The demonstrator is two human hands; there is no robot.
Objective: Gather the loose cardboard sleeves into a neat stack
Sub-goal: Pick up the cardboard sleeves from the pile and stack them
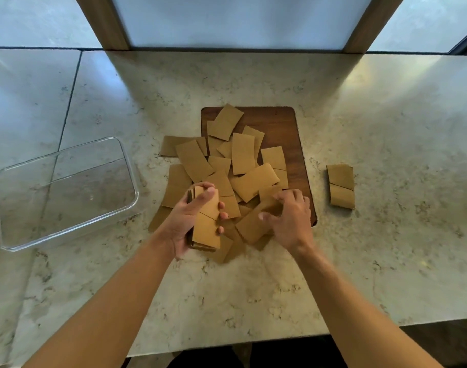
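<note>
Several flat brown cardboard sleeves [243, 154] lie scattered in a loose heap, partly on a dark wooden board [285, 123] and partly on the marble counter. My left hand [186, 221] grips a small stack of sleeves [207, 221], thumb over the top and fingertips curled round its right edge. My right hand [289, 217] is over the heap's near right part, fingers bent and pinching a loose sleeve [269, 197]. A separate neat stack of sleeves [341, 185] sits on the counter to the right of the board.
An empty clear plastic container [65, 192] stands on the counter at the left. The marble counter [386, 128] ends at a window frame behind and at its front edge near my body.
</note>
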